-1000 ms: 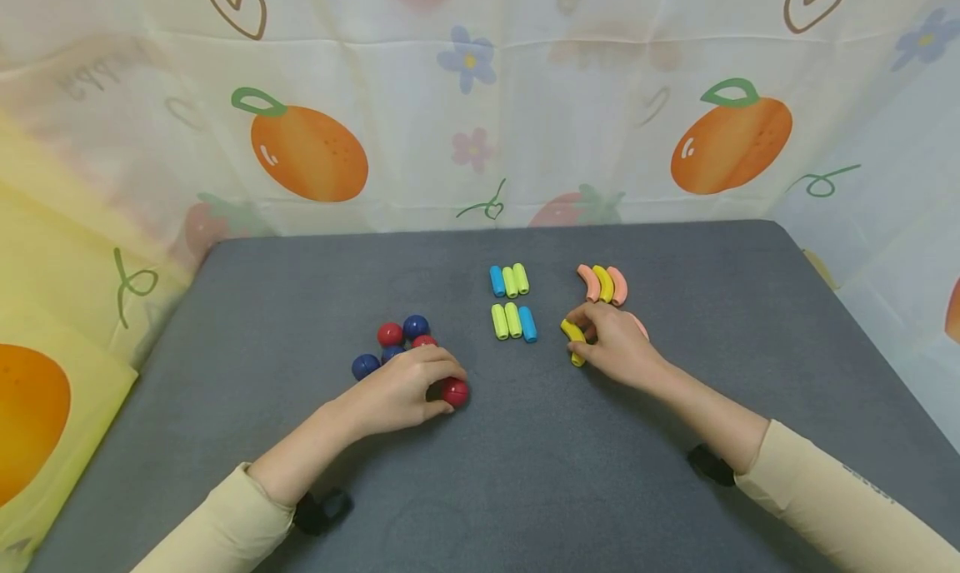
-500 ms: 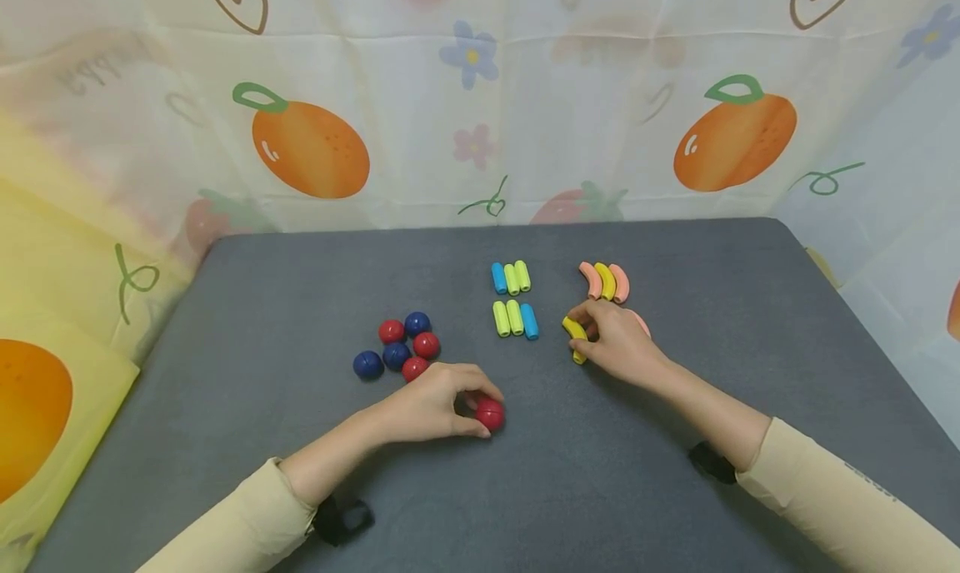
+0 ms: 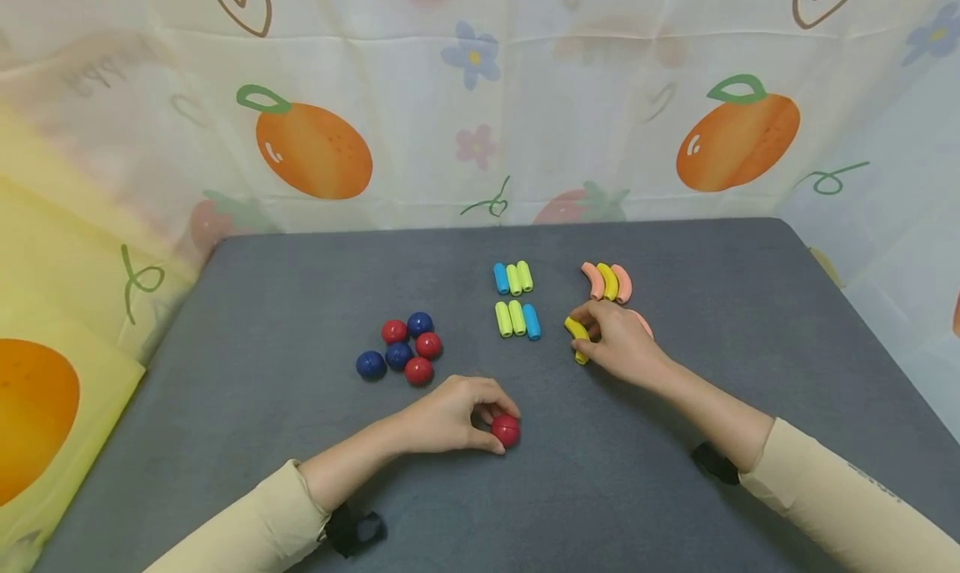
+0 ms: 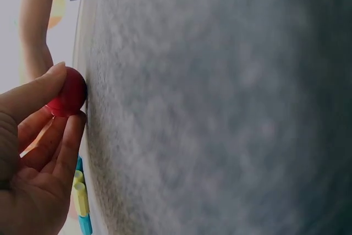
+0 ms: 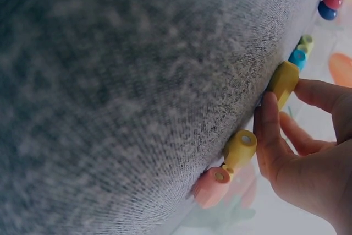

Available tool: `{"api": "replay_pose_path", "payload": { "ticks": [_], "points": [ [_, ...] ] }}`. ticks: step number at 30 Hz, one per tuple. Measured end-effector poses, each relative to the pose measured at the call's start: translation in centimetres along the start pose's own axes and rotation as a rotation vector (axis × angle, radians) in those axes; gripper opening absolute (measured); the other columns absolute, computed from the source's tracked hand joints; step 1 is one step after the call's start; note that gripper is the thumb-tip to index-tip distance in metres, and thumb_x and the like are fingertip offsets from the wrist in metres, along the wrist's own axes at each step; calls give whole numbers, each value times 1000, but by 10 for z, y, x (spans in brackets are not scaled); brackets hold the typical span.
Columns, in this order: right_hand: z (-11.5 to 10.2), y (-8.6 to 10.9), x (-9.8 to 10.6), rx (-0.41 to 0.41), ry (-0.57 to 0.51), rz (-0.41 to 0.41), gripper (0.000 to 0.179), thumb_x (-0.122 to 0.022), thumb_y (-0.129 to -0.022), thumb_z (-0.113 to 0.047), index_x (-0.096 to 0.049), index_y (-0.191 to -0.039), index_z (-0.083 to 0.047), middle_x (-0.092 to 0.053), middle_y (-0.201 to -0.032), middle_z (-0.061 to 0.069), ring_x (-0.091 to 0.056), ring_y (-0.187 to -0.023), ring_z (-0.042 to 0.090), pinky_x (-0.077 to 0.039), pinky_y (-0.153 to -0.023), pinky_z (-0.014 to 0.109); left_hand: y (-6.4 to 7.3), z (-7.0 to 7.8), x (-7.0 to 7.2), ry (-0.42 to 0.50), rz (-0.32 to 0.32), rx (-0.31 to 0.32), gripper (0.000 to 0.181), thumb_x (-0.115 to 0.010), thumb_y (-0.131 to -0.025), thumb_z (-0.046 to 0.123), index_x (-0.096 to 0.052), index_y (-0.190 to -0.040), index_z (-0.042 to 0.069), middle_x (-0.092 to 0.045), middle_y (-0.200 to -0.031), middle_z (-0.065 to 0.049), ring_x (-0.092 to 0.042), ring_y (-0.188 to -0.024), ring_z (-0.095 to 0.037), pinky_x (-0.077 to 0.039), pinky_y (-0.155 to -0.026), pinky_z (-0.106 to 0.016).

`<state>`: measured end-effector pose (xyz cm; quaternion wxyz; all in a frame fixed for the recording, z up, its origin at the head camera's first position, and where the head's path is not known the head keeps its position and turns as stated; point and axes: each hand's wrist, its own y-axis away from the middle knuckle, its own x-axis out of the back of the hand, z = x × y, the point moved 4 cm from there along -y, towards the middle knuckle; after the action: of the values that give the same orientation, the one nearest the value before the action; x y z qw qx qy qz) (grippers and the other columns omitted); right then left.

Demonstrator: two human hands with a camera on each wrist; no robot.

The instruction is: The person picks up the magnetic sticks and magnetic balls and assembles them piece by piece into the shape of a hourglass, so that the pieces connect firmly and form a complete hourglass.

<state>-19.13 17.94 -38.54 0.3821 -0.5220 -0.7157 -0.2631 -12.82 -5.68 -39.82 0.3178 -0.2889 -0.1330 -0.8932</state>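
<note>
In the head view my left hand (image 3: 459, 416) pinches a red ball (image 3: 506, 430) between thumb and fingertips, low on the dark table; the left wrist view shows the ball (image 4: 69, 93) touching or almost touching the surface. My right hand (image 3: 617, 343) holds a short curved yellow stick (image 3: 577, 340) by thumb and fingers. Partly hidden behind that hand lies a curved pink stick (image 3: 641, 323). From the right wrist, another yellow stick (image 5: 240, 147) and a pink stick (image 5: 212, 187) show below the fingers, each with a small round disc on its end.
Left of centre, several red and blue balls (image 3: 399, 356) sit grouped. Two rows of straight green and blue sticks, a back row (image 3: 513, 278) and a front row (image 3: 517, 320), lie mid-table. Curved pink and yellow sticks (image 3: 607, 282) lie behind the right hand. A printed curtain (image 3: 480, 107) hangs behind.
My left hand has carried the red ball rightward and toward the near side, away from the other balls, uncovering them. The right hand keeps its place on the yellow stick.
</note>
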Motion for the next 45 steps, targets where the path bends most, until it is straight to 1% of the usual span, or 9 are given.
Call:
{"api": "replay_pose_path", "payload": {
  "ticks": [8, 12, 15, 19, 23, 29, 35, 41, 45],
  "points": [
    [-1, 0, 0, -14, 9, 7, 35, -72, -87, -8, -64, -119, 3, -68, -115, 19, -67, -93, 27, -58, -81, 41, -1, -2, -2, 39, -4, 5, 36, -84, -77, 14, -72, -111, 13, -71, -107, -1, -62, -87, 1, -56, -81, -15],
    [-2, 0, 1, -34, 23, 5, 34, -72, -87, -9, -64, -118, 2, -69, -110, 18, -67, -91, 25, -57, -79, 40, -1, -3, -2, 45, -8, -4, 35, -84, -78, 14, -72, -111, 12, -72, -107, -2, -63, -88, 0, -56, -81, -15],
    [-2, -1, 1, -43, 41, 9, 32, -72, -86, -10, -65, -115, 2, -70, -103, 16, -66, -88, 23, -56, -77, 39, -2, -3, -1, 60, -10, 6, 37, -84, -77, 15, -70, -111, 10, -72, -105, -3, -64, -88, 0, -56, -81, -15],
    [-1, 0, 2, -45, 57, 19, 29, -73, -85, -10, -67, -111, 0, -71, -96, 12, -65, -84, 20, -55, -74, 37, -2, -5, 0, 88, -3, 44, 38, -86, -76, 15, -67, -108, 11, -72, -101, -3, -64, -87, 0, -56, -81, -15],
    [-1, -1, 2, -39, 78, 22, 25, -73, -84, -10, -69, -107, -1, -71, -91, 10, -64, -80, 18, -53, -69, 33, -1, -8, 3, 87, 4, 59, 35, -86, -75, 14, -67, -104, 12, -71, -99, -1, -63, -86, 0, -56, -81, -15],
    [-1, -1, 3, -73, 94, 18, 25, -72, -81, -12, -70, -105, -4, -70, -86, 7, -62, -74, 15, -46, -62, 27, -1, -10, 3, 111, -8, 68, 35, -86, -74, 12, -67, -103, 13, -71, -101, -2, -64, -88, -1, -56, -82, -15],
    [0, -1, 3, -84, 73, 2, 29, -70, -76, -9, -71, -104, -5, -70, -84, 5, -59, -69, 13, -45, -60, 25, 0, -10, 3, 131, -13, 71, 35, -86, -74, 11, -67, -104, 12, -71, -103, -3, -64, -89, -1, -55, -83, -14],
    [0, -2, 4, -68, 73, 2, 23, -70, -75, -9, -72, -98, -5, -71, -84, 5, -61, -72, 13, -48, -63, 27, 0, -9, 4, 140, -12, 61, 36, -85, -75, 13, -67, -106, 10, -71, -103, -5, -64, -89, -2, -55, -83, -14],
    [-1, 0, 5, -57, 63, -3, 23, -69, -75, -9, -72, -98, -5, -71, -87, 6, -63, -77, 15, -51, -68, 29, 0, -10, 4, 141, -14, 67, 37, -85, -76, 14, -66, -107, 9, -71, -102, -6, -64, -89, -2, -55, -83, -14]
  ]
}}
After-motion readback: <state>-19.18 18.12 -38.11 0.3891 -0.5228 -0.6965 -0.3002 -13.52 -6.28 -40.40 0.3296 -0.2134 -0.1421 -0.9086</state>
